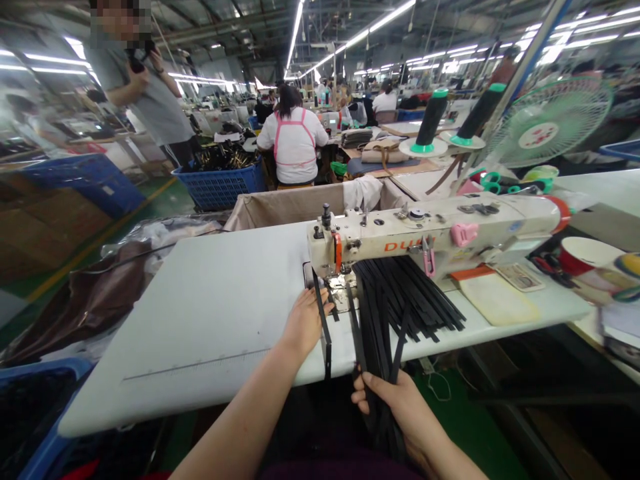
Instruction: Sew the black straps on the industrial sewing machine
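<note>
My left hand (303, 321) lies on the white table beside the sewing machine's needle area, fingers stretched forward. One narrow black strap (324, 333) runs across its fingers and hangs over the front edge. A short black strap end shows by the fingertips. My right hand (393, 399) is closed on a black strap (356, 327) at the table's front edge, thumb on top. More straps from the bundle (407, 293) pass by that hand and hang down. The bundle lies fanned out under the arm of the sewing machine (370, 237).
Thread cones (432, 120) and a green fan (545, 130) stand behind the machine. A yellowish pad (497, 297) and a red-and-white bowl (587, 260) lie to the right. Beyond the table are a fabric-lined bin (280, 208), a blue crate (220, 187) and other people.
</note>
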Motion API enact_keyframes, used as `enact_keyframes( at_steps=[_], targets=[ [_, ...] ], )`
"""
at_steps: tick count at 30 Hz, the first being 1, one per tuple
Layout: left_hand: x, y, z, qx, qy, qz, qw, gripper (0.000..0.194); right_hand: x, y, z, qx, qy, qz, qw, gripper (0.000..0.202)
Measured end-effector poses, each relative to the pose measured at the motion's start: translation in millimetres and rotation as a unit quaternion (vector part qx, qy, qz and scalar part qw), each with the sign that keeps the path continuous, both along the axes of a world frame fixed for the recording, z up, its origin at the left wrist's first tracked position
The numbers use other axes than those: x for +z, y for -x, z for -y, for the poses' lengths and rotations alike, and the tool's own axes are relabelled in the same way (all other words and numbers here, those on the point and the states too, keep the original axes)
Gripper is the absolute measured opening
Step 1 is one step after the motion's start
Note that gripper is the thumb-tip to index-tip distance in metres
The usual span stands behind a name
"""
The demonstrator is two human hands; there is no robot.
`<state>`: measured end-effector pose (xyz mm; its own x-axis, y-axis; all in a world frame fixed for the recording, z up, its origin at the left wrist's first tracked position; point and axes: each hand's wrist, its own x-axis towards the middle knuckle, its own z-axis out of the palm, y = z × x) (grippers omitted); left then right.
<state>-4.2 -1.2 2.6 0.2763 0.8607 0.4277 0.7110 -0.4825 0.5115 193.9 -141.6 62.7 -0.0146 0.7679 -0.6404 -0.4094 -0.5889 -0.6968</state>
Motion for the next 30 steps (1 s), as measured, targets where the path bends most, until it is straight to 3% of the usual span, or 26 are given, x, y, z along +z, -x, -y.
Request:
enact_keyframes(
  at_steps=[5,11,21,30],
  targets=[
    [4.8,-1,2,0.012,0.007,-0.020,1.000,0.026,-7.2,-4,2,0.036,-0.003,0.023,0.999,0.053],
    [14.1,-4,7,0.018,0.011,-0.048,0.999,0.028,-22.5,-4,3,0.029,-0.025,0.061,0.997,0.059],
    [11.0,-3,6,0.023,0.001,-0.078,0.997,0.036,-1.9,-3,4,0.059,-0.025,0.081,0.995,0.056],
    [1.0,-4,5,0.024,-0.025,-0.057,0.998,0.037,-5.8,-6,8,0.061,-0.034,0.087,0.994,0.053]
  ],
)
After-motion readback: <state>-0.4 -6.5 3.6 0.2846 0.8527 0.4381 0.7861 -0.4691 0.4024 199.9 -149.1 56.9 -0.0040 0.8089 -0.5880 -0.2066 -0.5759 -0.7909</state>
